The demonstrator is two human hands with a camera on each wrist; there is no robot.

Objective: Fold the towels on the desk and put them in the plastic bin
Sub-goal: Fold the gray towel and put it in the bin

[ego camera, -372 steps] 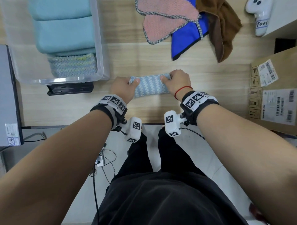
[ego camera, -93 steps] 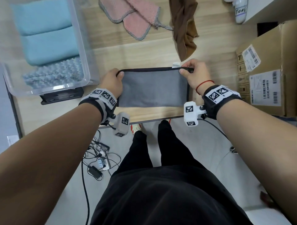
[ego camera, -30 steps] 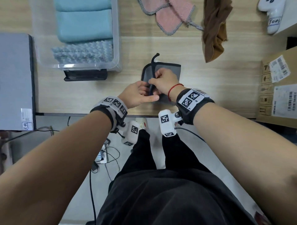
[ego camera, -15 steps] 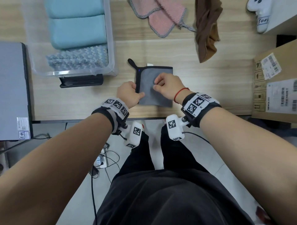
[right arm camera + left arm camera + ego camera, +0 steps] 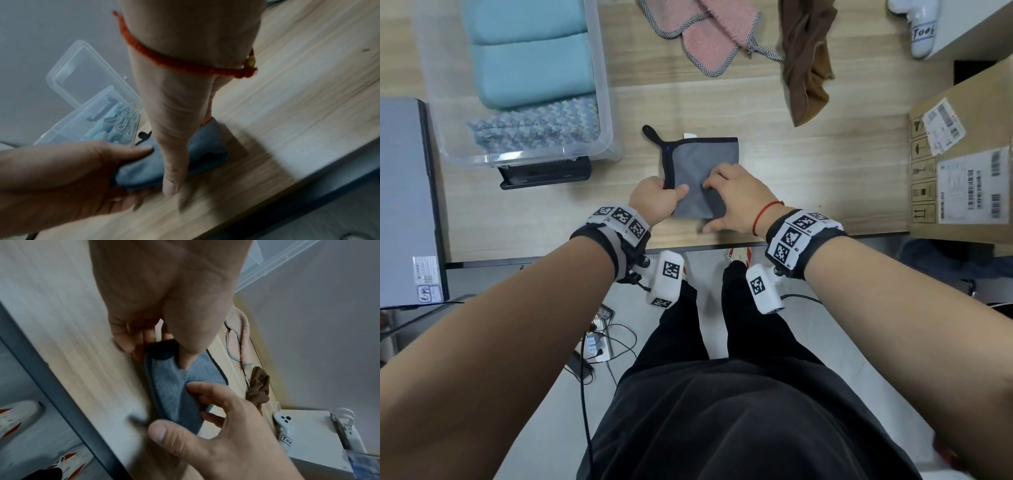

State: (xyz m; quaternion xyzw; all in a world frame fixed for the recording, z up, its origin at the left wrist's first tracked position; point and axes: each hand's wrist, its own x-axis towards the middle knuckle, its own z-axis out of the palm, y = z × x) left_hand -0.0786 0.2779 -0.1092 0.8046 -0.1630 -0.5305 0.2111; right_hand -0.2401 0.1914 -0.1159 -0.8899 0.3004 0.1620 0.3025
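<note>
A grey towel (image 5: 698, 161) with black trim and a hanging loop lies folded to a small square near the desk's front edge. My left hand (image 5: 674, 190) pinches its near-left edge, thumb on top and fingers underneath, as the left wrist view shows (image 5: 176, 356). My right hand (image 5: 709, 205) holds the near-right part: its index finger lies on top, other fingers curl at the right edge, and the thumb (image 5: 171, 186) lies along the near edge. The clear plastic bin (image 5: 604, 102) stands at the back left, holding two teal towels (image 5: 530, 68) and a blue-white knitted one (image 5: 534, 125).
A pink towel (image 5: 709, 37) and a brown towel (image 5: 808, 68) lie unfolded at the back of the desk. A cardboard box (image 5: 962, 154) stands at the right, a grey case (image 5: 404, 205) at the left, and a black device (image 5: 544, 174) in front of the bin.
Since half a second ago both hands have slid toward the towel's near edge. The left hand now pinches the near-left edge, and the near-right part has puckered under the right hand.
</note>
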